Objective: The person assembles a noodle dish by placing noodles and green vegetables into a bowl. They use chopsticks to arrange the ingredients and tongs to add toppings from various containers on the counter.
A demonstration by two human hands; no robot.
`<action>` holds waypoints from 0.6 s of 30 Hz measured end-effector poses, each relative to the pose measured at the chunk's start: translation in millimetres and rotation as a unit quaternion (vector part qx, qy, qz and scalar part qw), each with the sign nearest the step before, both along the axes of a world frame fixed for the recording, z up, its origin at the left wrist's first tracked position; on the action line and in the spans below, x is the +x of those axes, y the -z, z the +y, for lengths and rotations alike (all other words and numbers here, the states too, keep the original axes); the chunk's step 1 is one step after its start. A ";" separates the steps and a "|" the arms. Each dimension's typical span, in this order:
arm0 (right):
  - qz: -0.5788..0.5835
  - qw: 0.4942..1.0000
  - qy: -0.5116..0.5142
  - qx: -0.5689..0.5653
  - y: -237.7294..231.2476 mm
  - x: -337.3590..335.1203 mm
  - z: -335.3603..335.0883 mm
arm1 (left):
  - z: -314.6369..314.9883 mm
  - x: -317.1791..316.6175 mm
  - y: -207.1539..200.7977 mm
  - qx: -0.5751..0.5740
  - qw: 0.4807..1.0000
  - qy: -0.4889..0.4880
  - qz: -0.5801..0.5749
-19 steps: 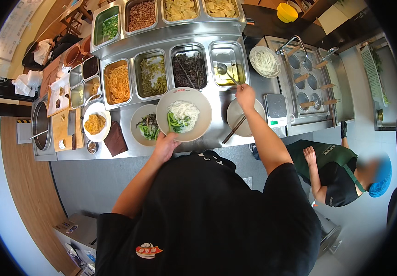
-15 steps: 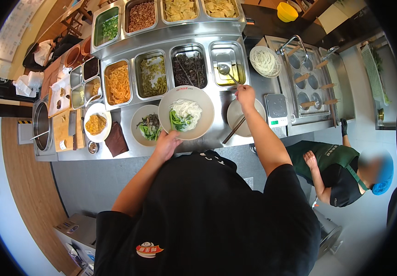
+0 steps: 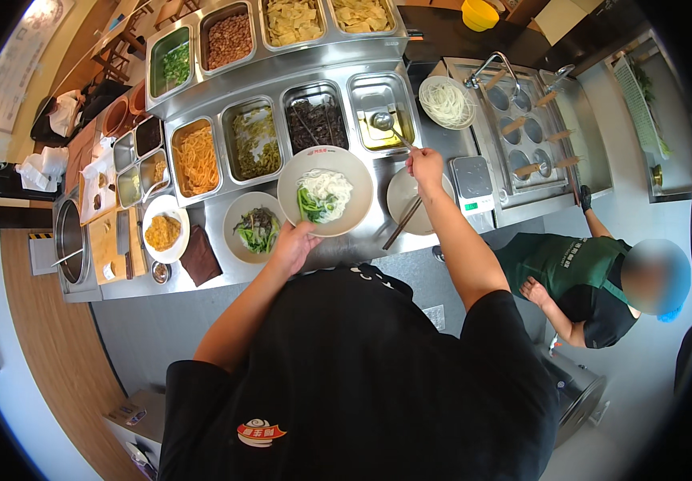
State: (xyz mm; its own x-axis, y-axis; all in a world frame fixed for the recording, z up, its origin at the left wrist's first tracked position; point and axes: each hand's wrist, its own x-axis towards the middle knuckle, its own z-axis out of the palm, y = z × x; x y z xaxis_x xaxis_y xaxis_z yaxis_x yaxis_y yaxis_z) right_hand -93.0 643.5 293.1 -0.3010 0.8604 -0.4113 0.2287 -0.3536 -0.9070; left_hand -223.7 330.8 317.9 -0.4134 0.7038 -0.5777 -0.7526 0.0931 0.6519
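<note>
Head view: L hand pinches noodle bowl rim, frame ctr; R hand pinches ladle at yellow-liquid pan, upper ctr. I'd worry: one-sided hold could tip bowl, or ladle drip. Counter edge's close below, food pans crowd above; narrow gap right, before chopsticks.

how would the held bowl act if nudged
The bowl looks stiff, its rim evenly round. It might tip, since the left hand holds it by the near edge, and the noodles could slide, with bare wall beside them.
</note>
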 end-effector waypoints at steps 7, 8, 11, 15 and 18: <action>0.080 0.996 -0.029 -0.023 -62.8 28.8 -34.1 | 22.7 -5.5 2.4 0.017 1.000 0.003 -0.004; 0.086 0.995 -0.039 -0.025 -72.6 35.0 -44.5 | 26.1 -6.0 2.9 0.026 1.000 0.007 -0.005; 0.036 0.994 -0.093 0.037 -92.1 49.5 -81.2 | 34.9 -7.6 0.9 0.039 0.999 0.019 -0.007; -0.127 0.922 -0.191 0.311 -81.9 66.9 -131.2 | 45.0 -6.2 -4.8 0.036 0.999 0.021 -0.010; -0.183 0.833 -0.212 0.477 -73.5 78.6 -147.7 | 45.3 -4.6 -9.0 0.047 0.998 0.025 -0.016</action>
State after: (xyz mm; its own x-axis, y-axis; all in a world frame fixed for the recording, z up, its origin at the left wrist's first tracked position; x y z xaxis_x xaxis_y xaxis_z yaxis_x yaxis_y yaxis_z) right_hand -14.4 495.8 366.6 -0.6661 0.6964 0.2672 0.4730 0.6714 -0.5706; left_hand -228.3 376.1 326.9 -0.3597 0.7742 -0.5208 -0.7689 0.0703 0.6355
